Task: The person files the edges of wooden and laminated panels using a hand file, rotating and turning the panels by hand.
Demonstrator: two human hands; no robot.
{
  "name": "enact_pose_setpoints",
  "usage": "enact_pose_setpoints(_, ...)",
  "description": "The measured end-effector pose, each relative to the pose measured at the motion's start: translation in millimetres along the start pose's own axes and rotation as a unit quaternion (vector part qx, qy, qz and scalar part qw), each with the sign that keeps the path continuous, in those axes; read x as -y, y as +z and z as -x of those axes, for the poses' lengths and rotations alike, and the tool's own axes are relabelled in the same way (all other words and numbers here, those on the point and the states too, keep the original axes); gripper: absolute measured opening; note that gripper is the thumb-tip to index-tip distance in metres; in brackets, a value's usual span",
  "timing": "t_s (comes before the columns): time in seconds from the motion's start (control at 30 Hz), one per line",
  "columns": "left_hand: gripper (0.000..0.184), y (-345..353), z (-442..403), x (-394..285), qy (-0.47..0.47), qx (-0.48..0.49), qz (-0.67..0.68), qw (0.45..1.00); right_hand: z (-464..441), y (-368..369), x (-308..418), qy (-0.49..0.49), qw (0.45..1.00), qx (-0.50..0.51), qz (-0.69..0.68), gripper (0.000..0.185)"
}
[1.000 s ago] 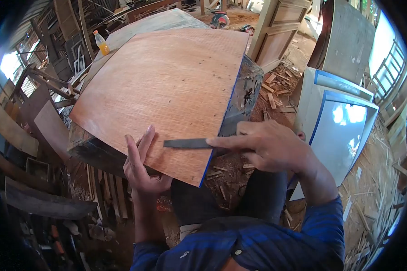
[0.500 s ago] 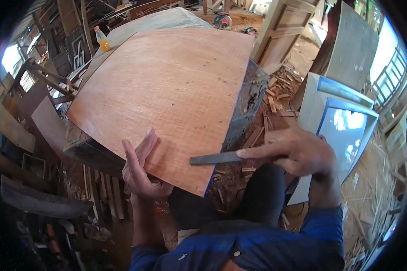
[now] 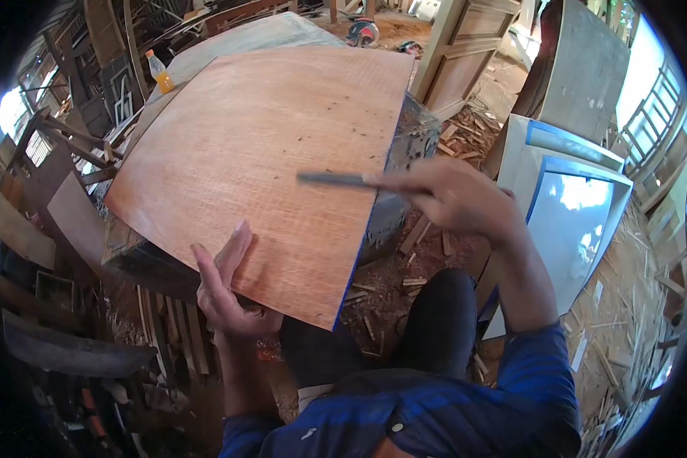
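Note:
A reddish-brown wooden panel (image 3: 275, 122) with a blue right edge lies across a dark workbench (image 3: 149, 259). At its near left edge, my left hand (image 3: 233, 294) grips the border, fingers on the top face and the palm below the edge. My right hand (image 3: 458, 200) is closed around one end of a flat grey file (image 3: 332, 179), index finger stretched along it. The file reaches over the panel's right edge, its blade smeared by motion. Whether it touches the edge I cannot tell. Small dark specks dot the panel's surface.
A bottle of orange drink (image 3: 159, 72) stands beyond the panel's left side. A circular saw (image 3: 362, 33) sits at the back. White panels with blue borders (image 3: 569, 214) lean on the right. Wood scraps (image 3: 473, 130) litter the floor, and a wooden door (image 3: 466, 57) stands behind.
My right hand and the file have moved away from me along the panel's right edge, toward its far end. My left hand keeps its hold; the view has shifted slightly.

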State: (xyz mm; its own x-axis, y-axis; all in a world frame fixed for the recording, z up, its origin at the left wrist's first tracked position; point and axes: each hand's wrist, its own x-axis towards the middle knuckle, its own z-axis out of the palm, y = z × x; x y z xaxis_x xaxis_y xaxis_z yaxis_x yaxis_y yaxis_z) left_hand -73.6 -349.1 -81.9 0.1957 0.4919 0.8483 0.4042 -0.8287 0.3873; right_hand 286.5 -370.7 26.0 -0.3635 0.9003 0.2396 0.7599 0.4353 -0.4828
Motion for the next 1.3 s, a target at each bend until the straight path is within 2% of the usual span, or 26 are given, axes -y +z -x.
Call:
enact_pose_setpoints(0.07, 0.137, -5.7, 4.3, -0.3, -0.029, 0.019, 0.016, 0.999, -18.7, 8.3, -17.7, -0.01, 0.999, -0.047, 0.022, 0.053)
enact_pose_setpoints(0.2, 0.141, -10.3, 7.3, 1.2, -0.054, 0.026, 0.02, 0.998, 33.1, -30.7, 22.6, -0.007, 0.994, 0.102, -0.023, 0.046)
enact_pose_setpoints(0.3, 0.144, -8.8, 11.4, 1.3, -0.065, 0.029, 0.026, 0.997, 20.7, -13.0, 1.6, 0.019, 0.999, 0.045, -0.019, 0.048)
enact_pose_setpoints(0.4, 0.144, -7.4, 8.8, 1.8, -0.05, 0.021, 0.027, 0.998, -19.6, -12.1, -22.3, 0.096, 0.994, -0.038, 0.04, 0.048)
enact_pose_setpoints(0.5, 0.142, -11.9, 4.6, 2.4, -0.045, 0.035, 0.03, 0.998, -6.3, -14.3, -32.0, 0.005, 1.0, -0.018, -0.009, 0.043)
enact_pose_setpoints(0.6, 0.137, -7.2, 3.0, 2.6, -0.033, 0.01, 0.014, 0.999, 25.2, -18.1, -23.5, 0.002, 0.998, 0.013, -0.057, 0.04)
enact_pose_setpoints(0.73, 0.128, -3.4, 0.2, 1.0, 0.026, -0.003, 0.006, 1.0, -12.1, -21.0, -44.7, 0.064, 0.998, -0.009, -0.01, 0.042)
enact_pose_setpoints(0.8, 0.132, -9.6, 0.0, 0.8, 0.021, 0.011, 0.006, 1.0, -24.0, -19.4, -52.4, 0.05, 0.998, -0.007, 0.027, 0.043)
enact_pose_setpoints(0.9, 0.141, -15.1, 8.1, 0.4, -0.043, 0.032, 0.032, 0.998, 11.5, -44.1, -27.0, 0.086, 0.993, 0.084, 0.01, 0.047)
enact_pose_setpoints(1.0, 0.145, -9.7, 13.3, -0.4, -0.071, 0.009, 0.03, 0.997, 14.9, -32.3, -32.0, 0.018, 0.998, 0.036, -0.044, 0.048)
enact_pose_setpoints(1.1, 0.147, -6.0, 10.4, -2.3, -0.057, 0.002, 0.039, 0.998, -26.7, -16.8, -38.1, 0.064, 0.998, 0.004, 0.016, 0.048)
enact_pose_setpoints(1.23, 0.136, -11.7, 3.6, -2.5, -0.028, 0.007, 0.025, 0.999, -14.6, -27.6, -48.8, 0.008, 1.0, 0.019, -0.016, 0.046)
enact_pose_setpoints(1.3, 0.138, -9.8, 5.8, -1.5, -0.052, -0.005, 0.027, 0.998, 4.9, -31.0, -48.6, -0.009, 0.998, 0.033, -0.054, 0.047)
